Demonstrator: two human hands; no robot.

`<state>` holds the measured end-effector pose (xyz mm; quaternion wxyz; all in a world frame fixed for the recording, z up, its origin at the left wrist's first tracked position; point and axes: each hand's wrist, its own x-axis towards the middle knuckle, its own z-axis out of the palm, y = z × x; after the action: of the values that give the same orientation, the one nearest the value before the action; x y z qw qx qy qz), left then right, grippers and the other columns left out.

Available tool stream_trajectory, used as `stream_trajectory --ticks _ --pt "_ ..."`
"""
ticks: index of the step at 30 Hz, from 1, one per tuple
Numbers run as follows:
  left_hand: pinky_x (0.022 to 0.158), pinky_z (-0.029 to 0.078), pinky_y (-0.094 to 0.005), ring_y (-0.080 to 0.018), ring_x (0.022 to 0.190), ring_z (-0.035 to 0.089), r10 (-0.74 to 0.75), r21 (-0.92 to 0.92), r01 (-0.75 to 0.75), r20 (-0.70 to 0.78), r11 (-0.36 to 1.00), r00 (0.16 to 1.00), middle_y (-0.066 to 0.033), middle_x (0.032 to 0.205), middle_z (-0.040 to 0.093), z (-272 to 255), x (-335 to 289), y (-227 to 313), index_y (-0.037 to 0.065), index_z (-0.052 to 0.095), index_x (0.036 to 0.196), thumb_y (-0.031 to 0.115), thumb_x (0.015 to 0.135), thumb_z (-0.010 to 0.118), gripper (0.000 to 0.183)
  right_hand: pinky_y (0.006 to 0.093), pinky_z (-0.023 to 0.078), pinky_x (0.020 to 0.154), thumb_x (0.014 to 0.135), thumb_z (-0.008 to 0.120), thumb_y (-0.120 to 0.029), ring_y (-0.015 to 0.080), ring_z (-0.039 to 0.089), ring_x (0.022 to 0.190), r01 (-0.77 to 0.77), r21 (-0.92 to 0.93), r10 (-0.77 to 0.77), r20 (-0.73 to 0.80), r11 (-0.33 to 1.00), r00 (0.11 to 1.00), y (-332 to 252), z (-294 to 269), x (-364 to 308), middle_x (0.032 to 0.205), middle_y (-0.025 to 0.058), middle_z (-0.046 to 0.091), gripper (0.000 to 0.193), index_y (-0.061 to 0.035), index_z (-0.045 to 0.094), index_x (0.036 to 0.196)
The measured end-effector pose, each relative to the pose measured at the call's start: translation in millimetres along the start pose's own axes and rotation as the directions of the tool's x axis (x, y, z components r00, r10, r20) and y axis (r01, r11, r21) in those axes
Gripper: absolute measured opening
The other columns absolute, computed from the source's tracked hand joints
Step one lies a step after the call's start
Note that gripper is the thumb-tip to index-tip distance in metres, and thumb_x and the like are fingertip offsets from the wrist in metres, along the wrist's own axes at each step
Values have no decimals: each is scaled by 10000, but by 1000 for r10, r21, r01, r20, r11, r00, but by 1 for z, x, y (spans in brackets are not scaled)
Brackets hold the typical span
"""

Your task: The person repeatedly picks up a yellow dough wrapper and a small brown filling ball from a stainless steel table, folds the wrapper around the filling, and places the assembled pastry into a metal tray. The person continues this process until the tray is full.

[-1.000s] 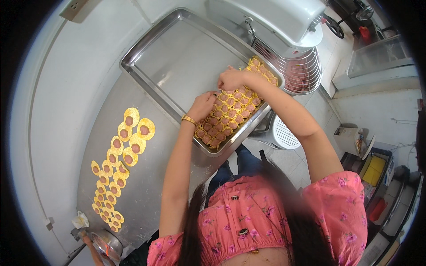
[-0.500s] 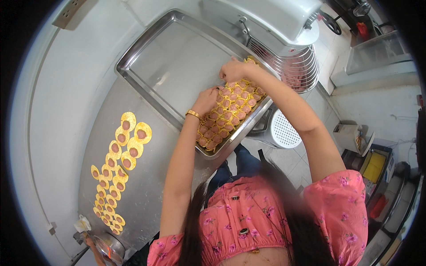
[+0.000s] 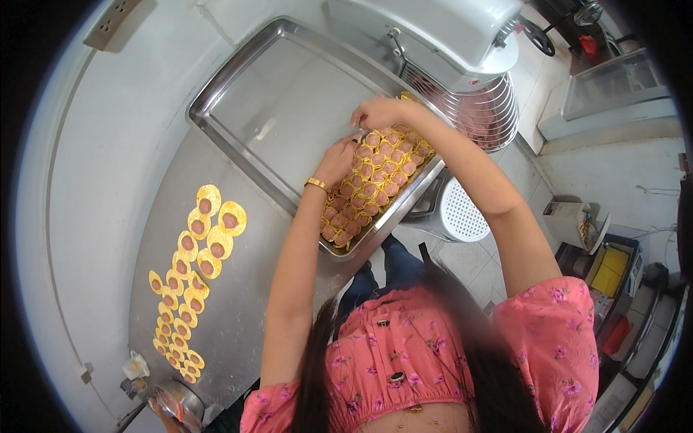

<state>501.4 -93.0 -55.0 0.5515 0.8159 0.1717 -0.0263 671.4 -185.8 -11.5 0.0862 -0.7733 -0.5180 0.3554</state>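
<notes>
A large steel tray lies on a steel table. Its near right part holds packed rows of small dumplings, yellow wrappers around pink filling. My left hand, with a gold bracelet at the wrist, rests at the rows' far left edge, fingertips pinched on one dumpling. My right hand hovers curled just beyond it, fingers bent down over the far end of the rows; what it holds is hidden. Flat yellow wrappers with pink filling lie in a line on the table at left.
A grey mixer with a wire guard stands just behind the tray. A white perforated stool sits on the floor below it. A small metal pot is at the table's lower left end. Boxes and bins crowd the right.
Both hands stay at the far edge of the dumpling rows, drawing a little closer together. The view has shifted slightly, so the tray sits further right.
</notes>
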Motion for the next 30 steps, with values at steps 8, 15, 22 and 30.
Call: stream_trajectory --ticks 8,15,22,30 --pt "693 472 -390 -293 672 614 -21 62 16 85 998 996 -220 861 623 1 13 8 -46 551 1056 320 922 321 452 581 179 1083 753 547 -208 305 578 1086 -25 -198 35 44 980 998 8 -1 6 1062 131 663 363 -124 665 1086" --pt "775 463 -399 -334 803 615 -19 24 17 87 1000 996 -251 960 615 -1 8 7 -56 564 1012 321 931 305 464 573 146 1102 723 552 -195 320 586 1064 -56 -279 48 -33 959 998 12 -1 2 1022 159 667 328 -94 697 999" --pt "939 401 -351 -300 1073 543 -5 131 -13 132 991 991 -185 1183 583 -3 19 0 0 566 1169 320 940 306 472 572 151 1101 715 544 -180 319 587 1062 -18 -269 26 24 963 999 11 -4 -1 1032 164 664 334 -109 700 1001" --pt "950 394 -385 -373 1101 524 176 271 -218 170 938 970 -234 1200 560 6 34 5 14 537 1213 333 941 285 489 549 176 1103 761 520 -215 317 553 1129 -115 -344 133 28 932 991 16 -26 -4 1089 158 650 370 -76 668 1070"
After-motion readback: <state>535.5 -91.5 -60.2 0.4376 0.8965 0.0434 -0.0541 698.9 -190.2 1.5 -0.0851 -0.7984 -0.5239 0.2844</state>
